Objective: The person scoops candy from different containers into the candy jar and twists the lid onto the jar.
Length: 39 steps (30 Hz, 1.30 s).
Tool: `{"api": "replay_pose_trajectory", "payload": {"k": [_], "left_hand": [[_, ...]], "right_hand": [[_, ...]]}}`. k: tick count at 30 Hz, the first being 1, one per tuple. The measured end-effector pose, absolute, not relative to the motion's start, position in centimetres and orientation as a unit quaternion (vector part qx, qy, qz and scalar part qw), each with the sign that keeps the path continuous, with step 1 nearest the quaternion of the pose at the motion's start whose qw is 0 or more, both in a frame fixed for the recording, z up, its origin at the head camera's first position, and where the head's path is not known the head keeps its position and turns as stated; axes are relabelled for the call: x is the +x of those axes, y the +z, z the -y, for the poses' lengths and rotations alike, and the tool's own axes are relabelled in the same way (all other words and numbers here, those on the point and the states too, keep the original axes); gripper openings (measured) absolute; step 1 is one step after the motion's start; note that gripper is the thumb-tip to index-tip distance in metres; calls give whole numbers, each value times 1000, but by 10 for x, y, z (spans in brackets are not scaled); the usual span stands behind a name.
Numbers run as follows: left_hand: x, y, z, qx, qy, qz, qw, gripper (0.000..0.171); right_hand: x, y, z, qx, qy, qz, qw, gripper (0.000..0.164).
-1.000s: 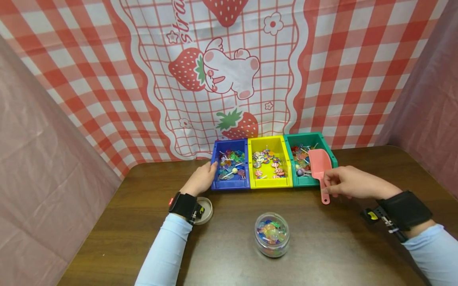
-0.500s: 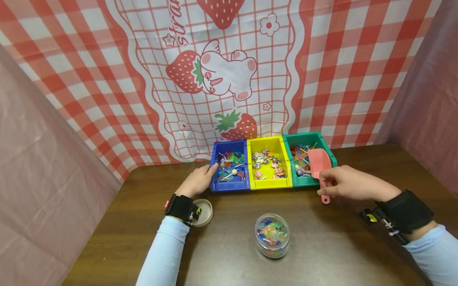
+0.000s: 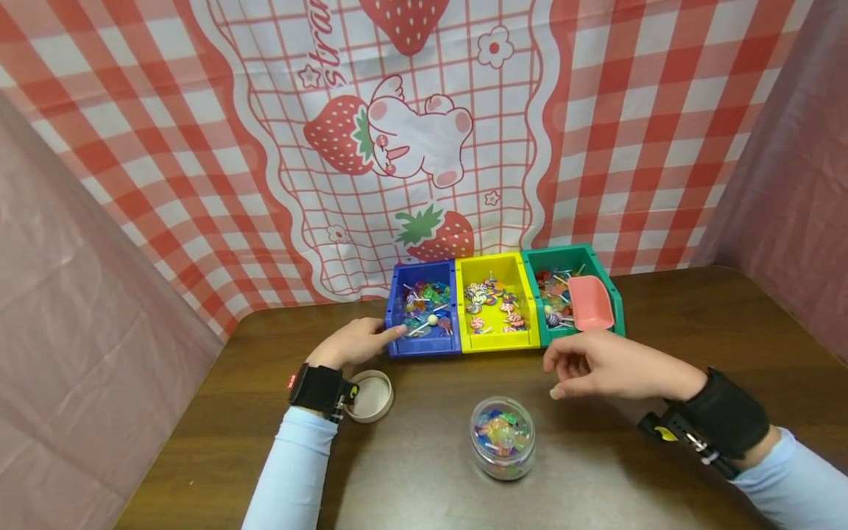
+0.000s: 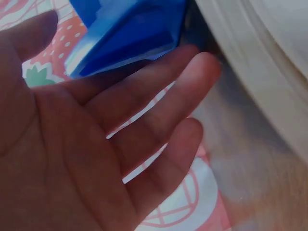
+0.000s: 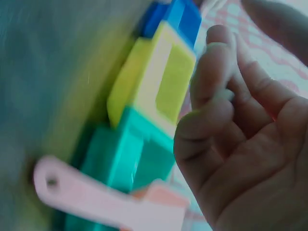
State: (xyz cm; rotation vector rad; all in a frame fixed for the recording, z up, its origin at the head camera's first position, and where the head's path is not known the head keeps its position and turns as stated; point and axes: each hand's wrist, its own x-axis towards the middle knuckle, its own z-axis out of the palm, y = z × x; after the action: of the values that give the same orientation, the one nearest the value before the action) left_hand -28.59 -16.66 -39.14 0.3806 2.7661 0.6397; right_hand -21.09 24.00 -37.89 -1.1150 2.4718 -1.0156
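Note:
My left hand [image 3: 351, 344] is at the front left corner of the blue bin [image 3: 424, 347], its thumb overlapping the rim. In the left wrist view its fingers [image 4: 159, 115] extend below the bin's front edge, loosely spread. My right hand [image 3: 606, 364] hovers in front of the green bin [image 3: 559, 258], fingers loosely bent with nothing between them. A pink scoop [image 3: 591, 303] lies in the green bin over wrapped sweets and lollipops. Its handle [image 5: 91, 192] sticks out over the front in the right wrist view. In the head view my right hand hides that handle.
Between the blue and green bins stands the yellow bin [image 3: 501, 341], holding swirl lollipops. An uncovered clear jar [image 3: 503, 471] of colourful sweets stands nearer, at the middle. A pale round lid [image 3: 371, 397] lies beside my left wrist. A checked strawberry cloth [image 3: 596, 147] hangs behind the bins.
My right hand has let go of the scoop's handle and moved left and nearer, leaving the scoop in the green bin. My left hand has slid slightly left and nearer along the blue bin's corner.

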Motion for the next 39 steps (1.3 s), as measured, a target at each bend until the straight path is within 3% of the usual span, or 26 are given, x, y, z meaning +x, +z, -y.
{"api": "replay_pose_trajectory", "payload": {"k": [6, 10, 14, 22, 30, 39], "left_hand": [[-280, -389, 167, 144, 197, -958, 152, 49], [-277, -386, 167, 151, 177, -961, 148, 52], [-274, -383, 168, 154, 151, -964, 153, 54], [-268, -381, 167, 139, 142, -960, 200, 38], [-270, -382, 166, 158, 121, -958, 206, 23], [-272, -386, 177, 180, 171, -941, 231, 4]], "right_hand": [[-202, -390, -222, -436, -354, -816, 137, 56], [-198, -399, -210, -432, -362, -814, 139, 64], [-194, -406, -199, -444, -375, -803, 132, 68], [-182, -409, -180, -446, -384, -801, 107, 72], [-174, -411, -173, -410, -360, -834, 89, 71], [-175, -412, -175, -401, -372, -828, 120, 69]]}}
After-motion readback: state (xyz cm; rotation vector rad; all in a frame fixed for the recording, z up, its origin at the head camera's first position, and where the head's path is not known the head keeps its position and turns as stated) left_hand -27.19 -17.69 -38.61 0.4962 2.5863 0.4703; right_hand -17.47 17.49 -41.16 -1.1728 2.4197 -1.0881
